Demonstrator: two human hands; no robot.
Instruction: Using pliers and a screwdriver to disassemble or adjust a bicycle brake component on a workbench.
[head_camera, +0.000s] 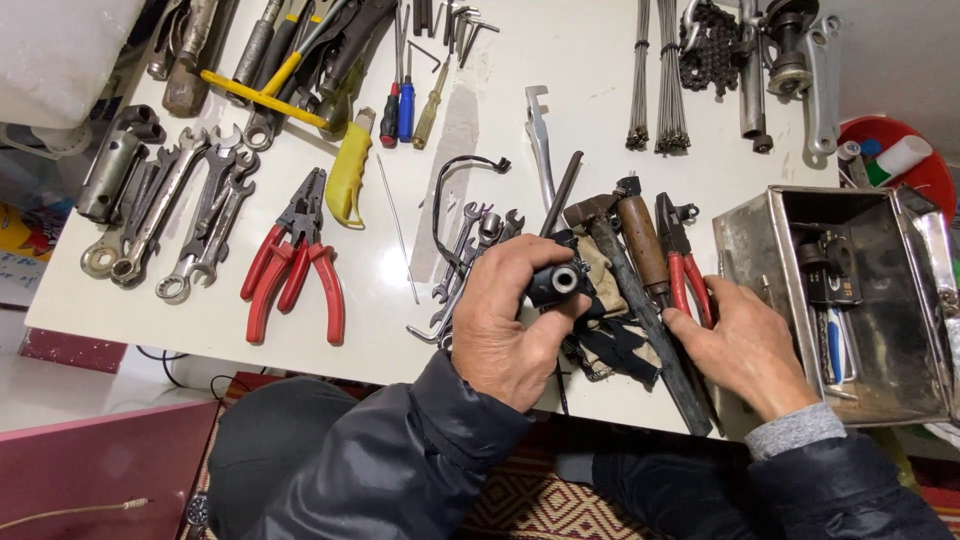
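Observation:
My left hand (510, 320) grips a small black cylindrical part (557, 282) with a round hole facing up, held just above the white table (500, 110). My right hand (745, 345) rests flat near the table's front edge, its fingers touching the long dark handle of a hammer (640, 310) and lying next to red-handled pliers (685, 270). A dirty cloth and black strap (605, 340) lie between the two hands. A wooden-handled tool (640, 240) lies beside the hammer head.
An open metal toolbox (850, 300) stands at the right. Red-handled pliers (295, 265), several wrenches (170, 220), a yellow-handled tool (348, 175), screwdrivers (400, 100), spokes (655, 80) and a chain with cranks (760, 50) cover the table. A red tub (900, 160) sits far right.

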